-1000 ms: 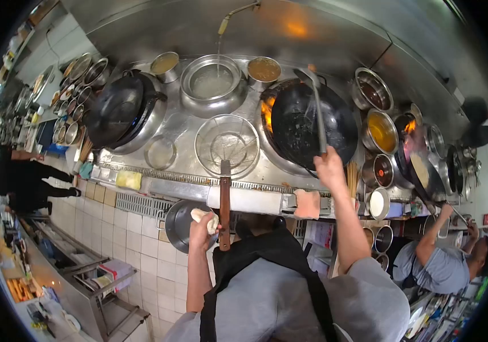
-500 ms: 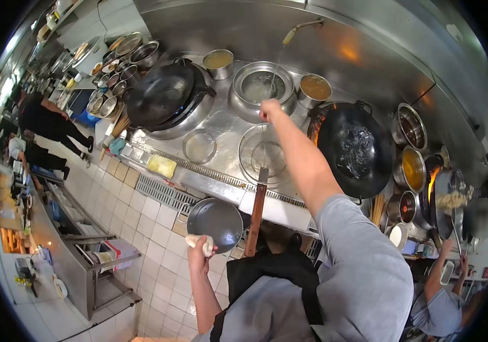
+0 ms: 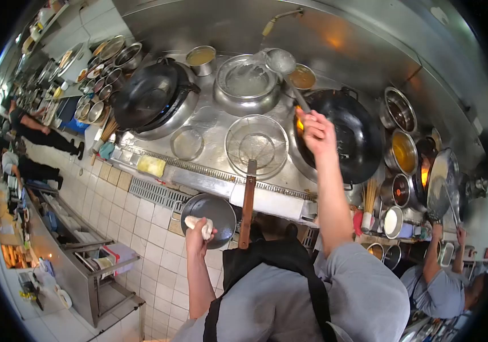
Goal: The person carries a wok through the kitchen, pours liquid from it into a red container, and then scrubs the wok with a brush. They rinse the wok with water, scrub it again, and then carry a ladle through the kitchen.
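My right hand (image 3: 317, 132) is closed around the handle of a metal ladle (image 3: 281, 61). The ladle's bowl is raised by the water-filled pot (image 3: 230, 98), and its handle slants across the rim of a black wok (image 3: 358, 148). Flames show at that wok's left edge. My left hand (image 3: 196, 242) is wrapped round a folded white cloth (image 3: 199, 227) at the near edge of a dark pan (image 3: 218, 211), over the floor. Whether the fingers also grip the pan is hidden. Between the hands, a wire strainer (image 3: 255, 128) rests on the stove, its wooden handle pointing toward me.
Another black wok (image 3: 144, 97) sits at the left. A tap (image 3: 278, 20) reaches over the water pot. Bowls of yellow liquid (image 3: 405, 151) and dark sauce line the right. A yellow sponge (image 3: 151, 165) lies on the front ledge. A co-worker (image 3: 438, 285) handles a wok at far right.
My right hand has drawn back from the water pot toward the black wok, and the ladle's bowl now shows. The left hand keeps hold of the cloth. The co-worker's tossed food has dropped.
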### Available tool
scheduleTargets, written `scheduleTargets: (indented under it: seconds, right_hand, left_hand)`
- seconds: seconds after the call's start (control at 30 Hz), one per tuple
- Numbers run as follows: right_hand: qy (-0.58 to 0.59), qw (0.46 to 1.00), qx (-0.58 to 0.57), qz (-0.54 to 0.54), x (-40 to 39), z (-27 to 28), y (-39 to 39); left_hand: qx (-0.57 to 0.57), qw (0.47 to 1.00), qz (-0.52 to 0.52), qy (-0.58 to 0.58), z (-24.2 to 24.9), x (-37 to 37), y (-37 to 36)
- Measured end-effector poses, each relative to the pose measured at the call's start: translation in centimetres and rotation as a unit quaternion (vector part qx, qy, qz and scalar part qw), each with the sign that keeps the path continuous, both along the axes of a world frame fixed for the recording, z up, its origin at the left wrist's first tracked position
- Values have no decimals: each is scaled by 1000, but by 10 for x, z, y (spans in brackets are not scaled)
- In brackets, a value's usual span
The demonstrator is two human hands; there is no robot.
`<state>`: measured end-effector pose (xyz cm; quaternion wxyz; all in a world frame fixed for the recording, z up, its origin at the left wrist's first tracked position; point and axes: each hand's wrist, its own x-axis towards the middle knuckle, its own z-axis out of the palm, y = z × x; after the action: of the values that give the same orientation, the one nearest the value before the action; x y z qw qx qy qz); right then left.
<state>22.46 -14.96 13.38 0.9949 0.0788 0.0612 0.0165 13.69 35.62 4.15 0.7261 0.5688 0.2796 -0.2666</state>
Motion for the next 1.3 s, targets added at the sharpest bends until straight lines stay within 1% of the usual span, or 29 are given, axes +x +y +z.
scheduleTargets:
  seconds: [0.03, 0.1, 0.23, 0.33, 0.43, 0.47, 0.5, 0.53, 0.57, 0.6, 0.63, 0.67, 0.7, 0.73, 0.77, 0.8, 0.83, 0.87, 0.9, 0.93, 0.97, 1.0, 1.03, 1.07, 1.13, 1.2, 1.23, 1.27, 1.3]
  right_hand:
    - [0, 1000, -30, -9, -25, 18, -12]
    - [49, 993, -109, -13, -74, 60, -33]
    - [166, 968, -189, -22, -157, 97, -70]
    - [279, 933, -225, -28, -196, 101, -97]
    - [321, 886, -334, 26, -233, 81, -109]
    - [386, 826, -410, -2, -235, 70, -102]
    - [394, 749, -532, 2, -245, 54, -100]
    - [420, 649, -634, 20, -247, 50, -91]
    - [434, 536, -724, 35, -246, 45, -82]
    - [375, 364, -851, -45, -247, 16, -82]
    - [295, 175, -931, -129, -238, 9, -73]
    - [329, 220, -913, -101, -228, 5, -64]
    - [307, 256, -903, -158, -211, -5, -52]
    - [296, 301, -892, -162, -193, -12, -37]
    - [267, 388, -858, -206, -169, -60, -29]
    - [273, 409, -851, -186, -146, -53, -3]
    - [268, 581, -760, -114, -122, -40, 18]
    - [210, 731, -642, -96, -99, -44, 34]
    - [193, 792, -577, -53, -77, -16, 49]
    - [182, 822, -538, -47, -45, -20, 60]
    - [195, 816, -543, -44, -8, -32, 70]
    - [200, 770, -603, -60, 35, -61, 77]
    - [236, 665, -707, -57, 81, -85, 83]
    - [266, 543, -794, -56, 123, -103, 87]
    - [258, 324, -904, -101, 177, -127, 91]
    - [176, 391, -901, 59, 235, -137, 69]
    - [182, 575, -794, 73, 249, -135, 65]
    - [207, 726, -651, 78, 263, -132, 62]
    - [249, 916, -314, 3, 263, -118, 60]
  left_hand:
    - [-2, 1000, -12, 2, -1, 5, -8]
    - [-4, 999, -39, 8, -5, 13, -23]
    - [-15, 996, -86, 17, -8, 22, -58]
    - [-36, 995, -93, 23, -10, 23, -79]
    - [-48, 997, -63, 16, -12, 18, -98]
    - [-45, 998, -49, 8, -11, 14, -102]
    - [-42, 999, -31, 0, -7, 9, -106]
    - [-36, 999, -10, -9, -5, 3, -108]
    - [-35, 999, 11, -19, -4, -2, -108]
    - [-33, 999, 32, -29, -4, -8, -107]
    - [-31, 997, 52, -39, -5, -15, -105]
    - [-20, 996, 64, -53, -7, -23, -103]
    - [-4, 996, 69, -54, -6, -31, -100]
    - [12, 996, 74, -54, -5, -38, -98]
    - [27, 995, 78, -55, -5, -45, -95]
    - [50, 994, 78, -64, -12, -53, -91]
    - [51, 992, 90, -65, -10, -61, -88]
    - [51, 991, 102, -67, -6, -68, -90]
    - [48, 990, 114, -70, -4, -75, -92]
    - [45, 987, 125, -88, -4, -81, -93]
    - [33, 987, 119, -98, -7, -86, -87]
    - [30, 985, 129, -109, -16, -90, -81]
    - [28, 983, 137, -119, -24, -93, -75]
    - [24, 982, 146, -119, -20, -95, -75]
    - [40, 980, 137, -137, -6, -99, -73]
    - [69, 981, 119, -137, 8, -100, -68]
    - [61, 982, 114, -140, 6, -100, -62]
    - [53, 983, 106, -141, 3, -102, -56]
    - [41, 985, 98, -139, 0, -104, -53]
